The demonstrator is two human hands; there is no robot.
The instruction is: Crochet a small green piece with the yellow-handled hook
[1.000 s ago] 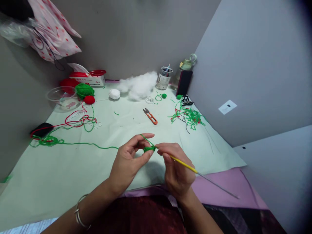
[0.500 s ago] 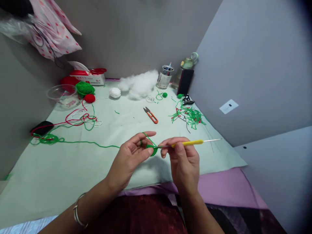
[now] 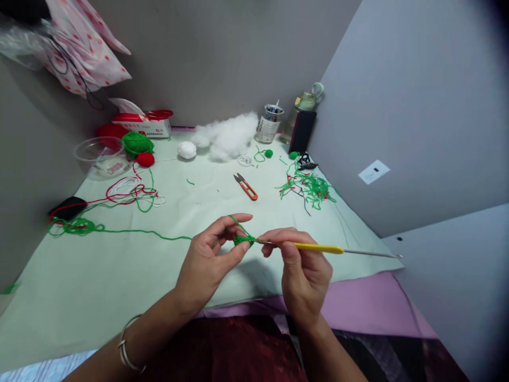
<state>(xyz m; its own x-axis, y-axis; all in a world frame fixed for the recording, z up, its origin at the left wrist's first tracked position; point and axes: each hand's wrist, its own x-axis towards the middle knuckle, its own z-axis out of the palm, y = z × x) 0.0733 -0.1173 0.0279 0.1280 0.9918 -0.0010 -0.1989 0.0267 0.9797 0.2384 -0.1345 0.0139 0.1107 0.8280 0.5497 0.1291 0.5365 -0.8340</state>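
Note:
My left hand [image 3: 212, 252] pinches a small green crochet piece [image 3: 243, 240] between thumb and fingers. Green yarn [image 3: 147, 232] runs over its raised index finger and trails left across the table. A yellow-handled crochet hook [image 3: 318, 248] lies in my right hand [image 3: 304, 270], gripped between thumb and fingers. The hook's near tip meets the crochet piece at its right edge; whether it is inside a stitch is too small to tell. Its other metal end points out to the right.
Orange thread snips [image 3: 246, 187] lie beyond my hands. Tangled green scraps [image 3: 314, 190] are at right. White stuffing [image 3: 228, 137], a can of pens [image 3: 269, 124], a bottle [image 3: 306, 103] and a phone [image 3: 303, 132] stand behind. At left are yarn balls [image 3: 137, 144] and a plastic tub [image 3: 99, 151].
My right hand has shifted slightly right and turned, so the hook's free end now reaches further right and lower. The crochet piece has tilted in my left hand and shows less of its face.

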